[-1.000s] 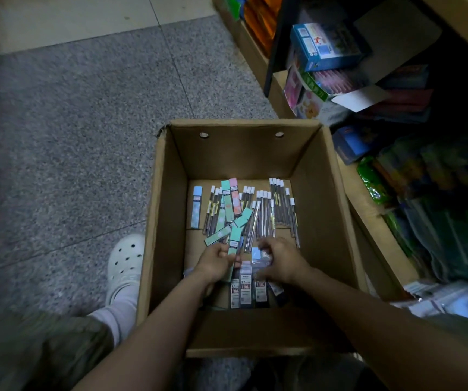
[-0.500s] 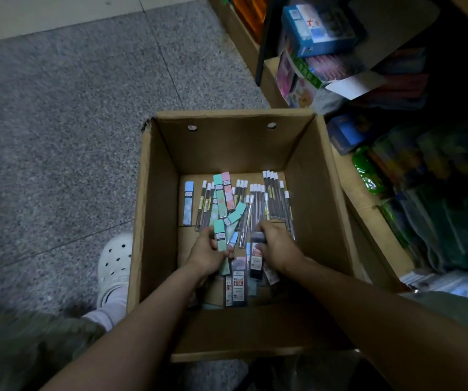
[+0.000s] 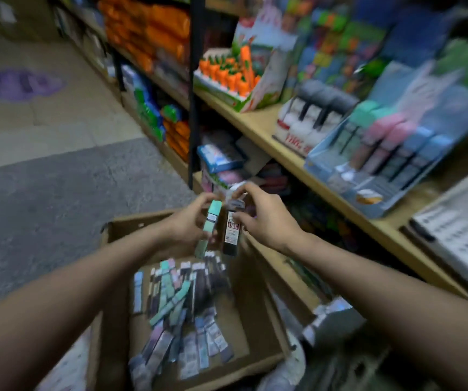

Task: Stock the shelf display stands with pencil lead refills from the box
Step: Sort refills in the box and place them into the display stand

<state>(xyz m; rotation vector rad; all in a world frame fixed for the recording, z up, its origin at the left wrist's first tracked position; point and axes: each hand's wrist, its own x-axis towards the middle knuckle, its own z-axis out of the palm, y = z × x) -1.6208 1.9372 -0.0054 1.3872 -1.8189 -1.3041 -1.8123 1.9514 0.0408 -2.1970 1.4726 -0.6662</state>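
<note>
Both hands are raised above the box [image 3: 108, 280], close together: the left hand [image 3: 188, 224] pinches a mint refill [image 3: 209, 228] that hangs tilted, and the right hand [image 3: 266, 218] grips a dark refill [image 3: 232, 232] with a white label, thumb and fingers curled round its upper end. The two packs hang side by side, nearly touching. Right of the hands runs a wooden shelf [image 3: 258, 124] carrying several displays: a blue stand [image 3: 337, 156] holding rows of mint, pink and blue packs, beside it a white stand [image 3: 297, 136] of dark-capped packs, and further back a carrot-shaped set [image 3: 227, 76]. The box sits open on the floor [image 3: 57, 193] below the arms, with many loose refills [image 3: 179, 303] scattered on its bottom, mint, blue and dark ones mixed. Much of the scene is blurred
</note>
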